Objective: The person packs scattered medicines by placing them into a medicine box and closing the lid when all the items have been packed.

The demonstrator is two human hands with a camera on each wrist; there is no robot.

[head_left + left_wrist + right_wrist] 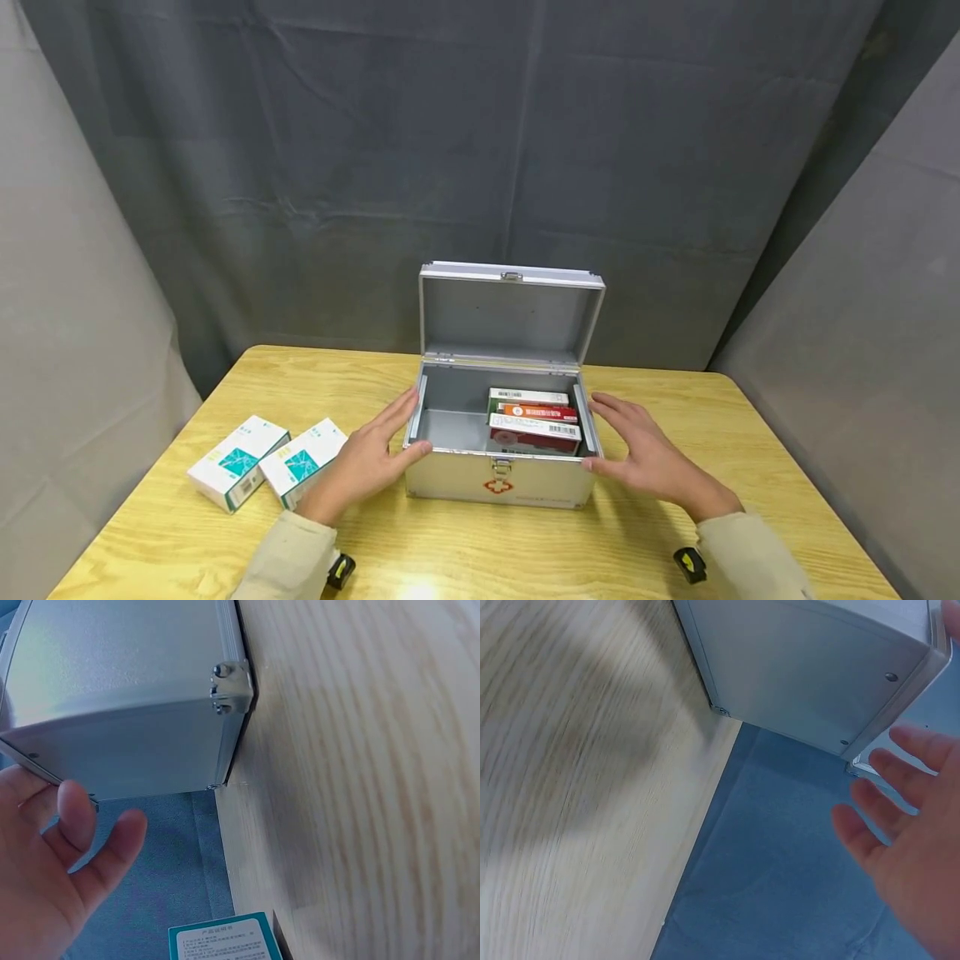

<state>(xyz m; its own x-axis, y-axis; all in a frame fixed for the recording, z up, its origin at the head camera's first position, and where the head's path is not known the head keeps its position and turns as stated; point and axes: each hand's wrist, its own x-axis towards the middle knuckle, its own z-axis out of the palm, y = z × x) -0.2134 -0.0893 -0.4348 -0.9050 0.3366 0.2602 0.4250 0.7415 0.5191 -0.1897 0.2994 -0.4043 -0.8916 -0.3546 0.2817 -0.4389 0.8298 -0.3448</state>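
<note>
- Case (pixel 457 479) on the table (pixel 420 546), lid (pixel 510 321) up: looks stiff, smooth, perhaps slippery — best held low at both sides.
- Left hand (pixel 367 458): loose, unclenched, at its left rim.
- Right hand (pixel 648 457): fingers spread, gripping nothing, by the right side.
- Packs (pixel 536 427) inside; cartons (pixel 240 458) left — likely light, crushable.

My left hand (pixel 363 465) hides part of the nearer white-and-teal carton (pixel 302 460). The front wall of the first-aid case (pixel 450 477) hides the bottoms of the medicine boxes (pixel 534 442), their fine print too small to read. The head view's lower edge crops my sleeves (pixel 294 554); the right wrist view cuts off my right hand (pixel 922 840).
</note>
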